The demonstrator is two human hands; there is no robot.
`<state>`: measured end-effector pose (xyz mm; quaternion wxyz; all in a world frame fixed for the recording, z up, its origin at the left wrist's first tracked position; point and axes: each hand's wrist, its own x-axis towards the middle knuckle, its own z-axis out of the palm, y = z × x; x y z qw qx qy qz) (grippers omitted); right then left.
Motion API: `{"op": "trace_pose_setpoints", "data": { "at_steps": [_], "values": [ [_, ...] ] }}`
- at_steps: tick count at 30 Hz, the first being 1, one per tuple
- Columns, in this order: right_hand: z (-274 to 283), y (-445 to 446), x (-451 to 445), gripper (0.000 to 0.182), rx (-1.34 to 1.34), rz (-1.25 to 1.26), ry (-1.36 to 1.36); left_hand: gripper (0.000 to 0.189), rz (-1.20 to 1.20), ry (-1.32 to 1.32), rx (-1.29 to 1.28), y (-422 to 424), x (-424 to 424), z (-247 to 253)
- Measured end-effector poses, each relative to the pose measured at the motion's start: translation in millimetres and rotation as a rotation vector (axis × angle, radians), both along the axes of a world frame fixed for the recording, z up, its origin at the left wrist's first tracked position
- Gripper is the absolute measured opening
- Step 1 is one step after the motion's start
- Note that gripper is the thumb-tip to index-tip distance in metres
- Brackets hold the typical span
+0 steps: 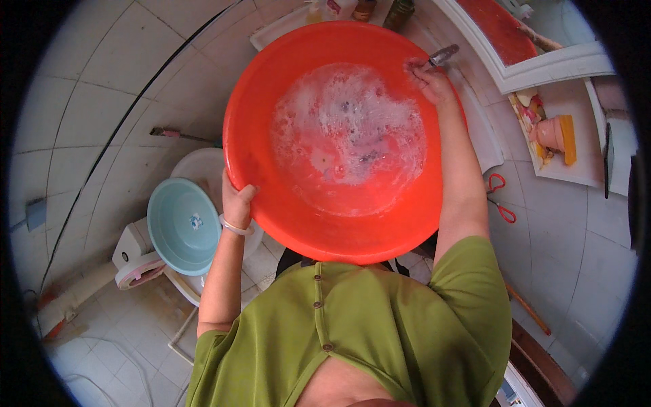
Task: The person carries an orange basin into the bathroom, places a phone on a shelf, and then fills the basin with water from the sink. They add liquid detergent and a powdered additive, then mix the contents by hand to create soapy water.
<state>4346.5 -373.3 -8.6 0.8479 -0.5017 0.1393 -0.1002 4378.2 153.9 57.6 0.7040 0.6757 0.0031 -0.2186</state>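
Note:
A large red plastic basin [346,239] takes up the middle of the view, with foamy, soapy water [351,127] in it. Small dark patches show among the suds; what they are is unclear. My left hand [238,202] grips the basin's near-left rim, thumb over the edge, a pale bangle [236,226] round its wrist. At the far-right rim, my right hand [432,86] is beside a metal faucet [443,55]. Its fingers are blurred, and whether they touch the faucet is not plain. Part of a white washbasin [488,147] shows behind the red basin.
To the left is a light-blue plastic basin [178,224], beside a white rounded fixture [198,165]. Several bottles [363,10] line the far ledge. On the right wall are red-handled scissors [501,201], a shelf [574,170] with a pink pot [549,133], and a white-framed mirror [554,66].

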Motion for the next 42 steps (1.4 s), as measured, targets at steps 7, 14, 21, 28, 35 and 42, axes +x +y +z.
{"op": "trace_pose_setpoints", "data": {
  "at_steps": [7, 14, 21, 28, 35, 42],
  "values": [
    [17.6, 8.9, 1.7, 0.022, -0.034, -0.026, 0.297, 0.069, -0.002, -0.008, 0.008, 0.5, 1.9, -3.7],
    [17.3, 15.8, 24.7, 0.037, 0.197, -0.059, 0.266, 0.068, -0.006, -0.008, -0.008, -6.2, 2.7, 5.4],
    [11.0, 11.0, 31.7, 0.037, 0.21, -0.116, 0.209, 0.067, -0.021, -0.025, -0.034, -8.0, 4.2, 5.7],
    [-8.2, 15.5, 26.4, 0.035, -1.045, -0.373, 0.262, 0.069, -0.057, -0.044, -0.039, -10.6, 6.7, 10.7],
    [35.8, 46.3, 17.5, 0.027, -1.777, -0.285, 0.587, 0.068, -0.036, -0.024, -0.041, -9.8, 3.4, 9.8],
    [15.7, 21.3, 19.4, 0.025, -1.949, -0.484, 0.139, 0.067, -0.044, -0.037, -0.038, -8.9, 3.0, 4.7]
  ]
}}
